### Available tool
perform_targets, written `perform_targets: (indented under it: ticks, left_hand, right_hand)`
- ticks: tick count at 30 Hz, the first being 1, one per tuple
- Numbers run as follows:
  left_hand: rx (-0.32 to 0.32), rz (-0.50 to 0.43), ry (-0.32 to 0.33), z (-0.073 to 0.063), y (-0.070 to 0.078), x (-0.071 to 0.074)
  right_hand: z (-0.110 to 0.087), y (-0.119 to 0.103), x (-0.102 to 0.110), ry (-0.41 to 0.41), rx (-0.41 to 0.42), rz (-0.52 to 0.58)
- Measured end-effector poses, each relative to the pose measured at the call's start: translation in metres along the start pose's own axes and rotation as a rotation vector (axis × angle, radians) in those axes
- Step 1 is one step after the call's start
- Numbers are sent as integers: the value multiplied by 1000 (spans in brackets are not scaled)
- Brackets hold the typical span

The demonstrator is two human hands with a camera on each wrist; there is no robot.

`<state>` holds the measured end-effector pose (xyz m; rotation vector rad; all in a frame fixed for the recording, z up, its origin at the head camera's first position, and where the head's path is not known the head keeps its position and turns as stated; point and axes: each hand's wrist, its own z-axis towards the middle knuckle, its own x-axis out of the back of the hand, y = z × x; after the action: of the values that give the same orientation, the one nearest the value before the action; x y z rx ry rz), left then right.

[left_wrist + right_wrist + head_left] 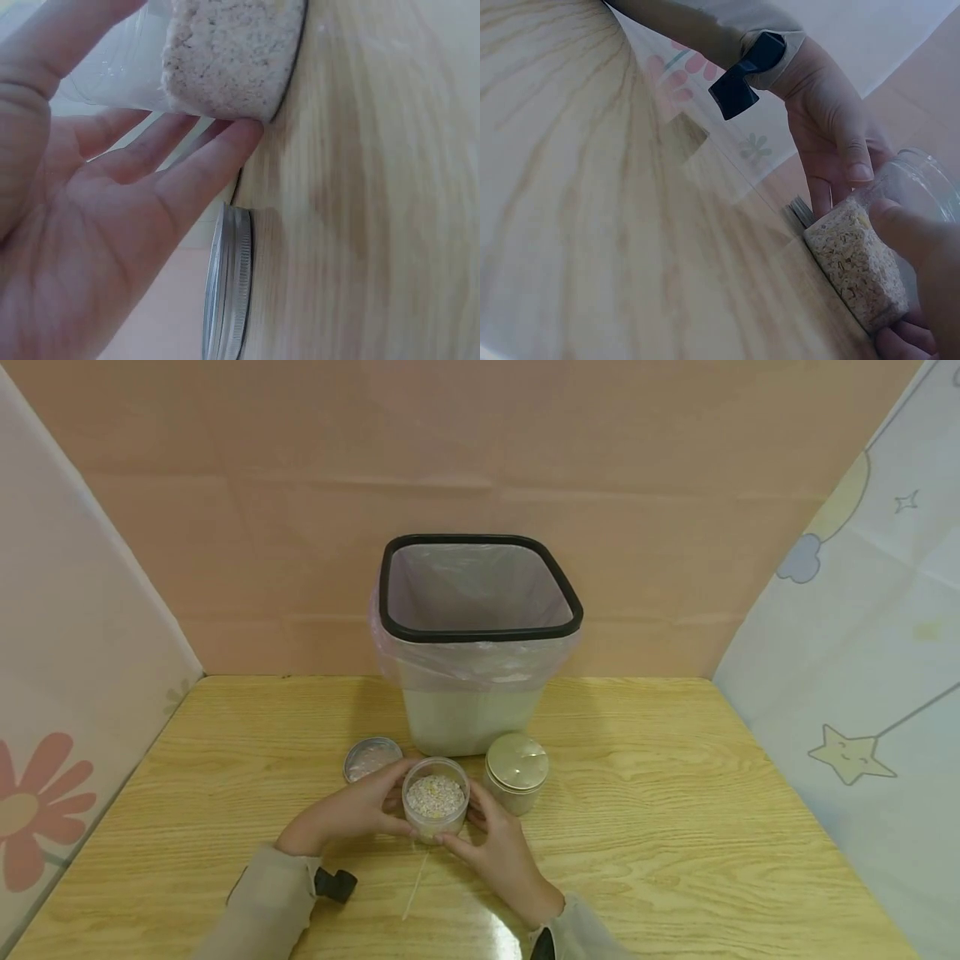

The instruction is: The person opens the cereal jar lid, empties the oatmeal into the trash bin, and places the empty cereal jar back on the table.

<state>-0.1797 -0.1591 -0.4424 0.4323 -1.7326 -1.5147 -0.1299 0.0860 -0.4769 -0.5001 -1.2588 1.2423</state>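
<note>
A clear, open-topped jar (435,800) of pale flakes stands on the wooden table. My left hand (367,804) holds its left side, fingers around the far side and thumb at the near side. From the right, my right hand (501,850) grips the same jar, its thumb near the left thumb. The left wrist view shows the flakes (229,60) through the wall, with fingertips low on the jar near the tabletop. Beside the left hand lies a round silver screw lid (372,758), also seen edge-on as a ridged metal lid (229,281).
A second jar with a gold lid (517,762) stands just right of the right hand. Behind the jars is a pale bin (468,714) with a black rim (480,635) and a plastic liner. A thin pale strip (415,887) lies in front of the held jar.
</note>
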Motion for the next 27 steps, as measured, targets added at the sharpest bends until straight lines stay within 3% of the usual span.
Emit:
perform_targets:
  ticks: [8, 17, 22, 27]
  left_hand:
    - [1, 14, 14, 1, 0, 1]
    - [9, 67, 34, -2, 5, 3]
    - [-15, 153, 68, -4, 11, 5]
    - [-87, 141, 88, -4, 21, 7]
  right_hand:
    - [1, -1, 0, -11, -17, -5]
    - [0, -6, 0, -16, 24, -22]
    - [-1, -13, 1, 30, 122, -94]
    - [-3, -25, 6, 107, 249, -161]
